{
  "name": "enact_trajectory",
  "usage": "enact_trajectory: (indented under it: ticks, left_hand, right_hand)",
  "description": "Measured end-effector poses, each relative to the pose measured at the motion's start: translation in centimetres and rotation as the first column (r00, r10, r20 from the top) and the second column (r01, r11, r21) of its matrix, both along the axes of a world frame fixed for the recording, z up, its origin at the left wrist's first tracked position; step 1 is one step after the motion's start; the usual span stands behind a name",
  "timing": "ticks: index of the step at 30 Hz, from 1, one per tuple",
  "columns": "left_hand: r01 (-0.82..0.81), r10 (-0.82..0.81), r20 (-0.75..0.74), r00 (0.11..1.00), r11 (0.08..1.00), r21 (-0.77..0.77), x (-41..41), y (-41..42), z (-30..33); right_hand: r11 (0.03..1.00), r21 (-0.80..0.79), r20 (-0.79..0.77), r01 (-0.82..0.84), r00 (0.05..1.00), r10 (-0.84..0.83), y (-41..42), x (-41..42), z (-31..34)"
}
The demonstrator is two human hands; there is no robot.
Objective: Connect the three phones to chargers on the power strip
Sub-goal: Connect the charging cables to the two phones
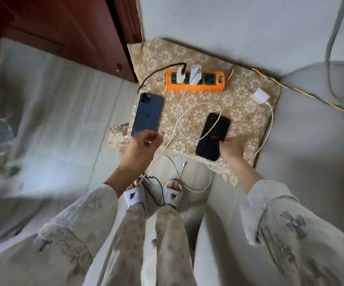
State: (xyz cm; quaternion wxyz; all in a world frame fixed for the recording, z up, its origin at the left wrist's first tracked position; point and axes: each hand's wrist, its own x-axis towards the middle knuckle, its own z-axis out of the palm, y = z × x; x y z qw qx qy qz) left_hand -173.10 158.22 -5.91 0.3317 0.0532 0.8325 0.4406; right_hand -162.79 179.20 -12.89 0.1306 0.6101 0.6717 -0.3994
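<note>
**Plug end to black phone: line it up first**

Left hand (141,144) pinches the tip of a white cable (180,104) btwn thumb and fingers. Right hand (232,147) grips the black phone (212,137) by its near right edge, lifted off or tilted on the patterned cloth (239,96); can't tell which.

To do it well, I'd say: turn the phone so its port faces the left hand, hold it steady, bring the plug in straight w/o forcing. The cable is looped across the phone, so slack needs clearing or it may drag.

Blue phone (147,114) lies face down at 10 o'clock from the left hand, no cable in it as far as I can see. Third phone isn't visible. Orange power strip (194,80) sits at 12 o'clock on the cloth w/ two white chargers (195,72) plugged in; a loose white charger (259,96) lies at 2 o'clock, unplugged.

Writing: a logo on the blue phone's back and a red mark on the black one; both too blurred to read. Nothing legible on the strip.
</note>
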Motion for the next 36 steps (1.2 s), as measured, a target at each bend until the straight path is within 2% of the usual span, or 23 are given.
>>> enact_trajectory:
  ticks: [5, 8, 13, 20, 24, 28, 31, 36]
  left_hand:
    - [0.014, -0.015, -0.046, 0.999, 1.000, -0.028, -0.4, 2.2, -4.0]
    - [0.018, -0.018, -0.090, 0.996, 1.000, 0.001, -0.9, 4.0, -5.6]
    - [0.044, -0.055, 0.150, 0.987, 0.996, 0.075, -1.1, 6.6, -7.7]
    - [0.103, -0.108, 0.102, 0.989, 0.993, 0.051, -0.9, 6.0, -7.7]
    - [0.075, -0.076, -0.021, 0.997, 0.997, -0.031, -0.7, 2.4, -6.0]
    - [0.010, -0.014, -0.034, 0.999, 0.994, -0.109, -0.6, -2.5, -3.3]
    - [-0.047, 0.038, -0.064, 0.997, 0.987, -0.154, -0.4, -6.0, -0.4]
    - [-0.121, 0.118, -0.023, 0.993, 0.979, -0.164, 0.8, -10.6, 4.7]
  right_hand:
    - [0.996, 0.085, -0.004, -0.014, 1.000, 0.014, 0.2, -1.2, -3.3]
    - [0.986, 0.148, 0.044, -0.080, 0.996, 0.074, -0.4, -1.5, -3.6]
    - [0.972, 0.171, 0.159, -0.158, 0.978, 0.131, -1.7, -2.0, -3.8]
    - [0.984, 0.114, 0.203, -0.140, 0.972, 0.115, -1.4, -2.2, -3.7]
    - [0.997, -0.020, 0.216, -0.070, 0.974, 0.073, -1.5, -1.2, -2.3]
    - [0.961, -0.244, 0.086, 0.133, 0.990, -0.115, -2.5, 0.1, 1.3]
    - [0.867, -0.440, -0.036, 0.235, 0.960, -0.278, -3.9, 0.1, 5.2]
    - [0.673, -0.692, -0.118, 0.260, 0.880, -0.461, -7.3, -1.2, 12.0]
